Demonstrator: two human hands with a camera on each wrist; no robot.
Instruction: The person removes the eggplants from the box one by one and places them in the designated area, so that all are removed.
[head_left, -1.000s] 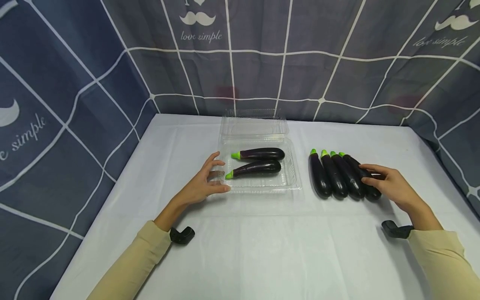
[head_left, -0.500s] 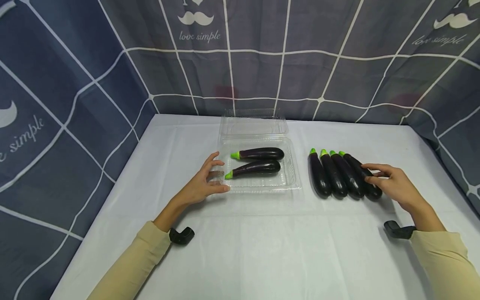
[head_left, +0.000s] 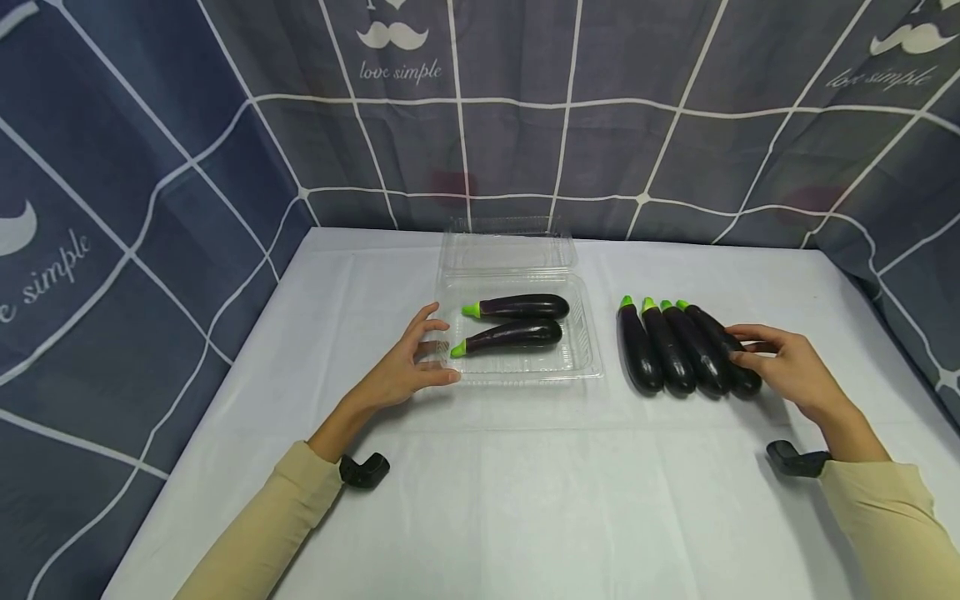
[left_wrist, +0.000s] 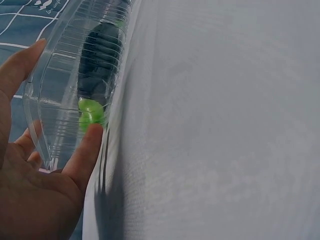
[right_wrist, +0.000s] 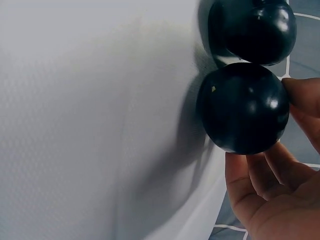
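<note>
In the head view, my right hand (head_left: 787,371) grips the rightmost eggplant (head_left: 715,335) of a row, with the thumb on one side and fingertips on the other. The right wrist view shows its dark round end (right_wrist: 242,107) between thumb and fingers, close to a neighbouring eggplant (right_wrist: 260,32). My left hand (head_left: 401,367) rests at the left front corner of a clear plastic clamshell container (head_left: 579,337), fingers spread along its side. Inside lie two eggplants, one behind (head_left: 525,307) and one in front (head_left: 517,336), green stems pointing left.
Three more eggplants, including the leftmost one (head_left: 639,350), lie side by side left of the gripped one, stems away from me. The container's lid (head_left: 510,254) stands open at the back. Dark gridded curtains (head_left: 510,150) surround the white-covered table (head_left: 555,500).
My right hand has shifted slightly to the right and settled its fingertips and thumb on the rightmost eggplant, which has moved only a little. The left hand and container have stayed put.
</note>
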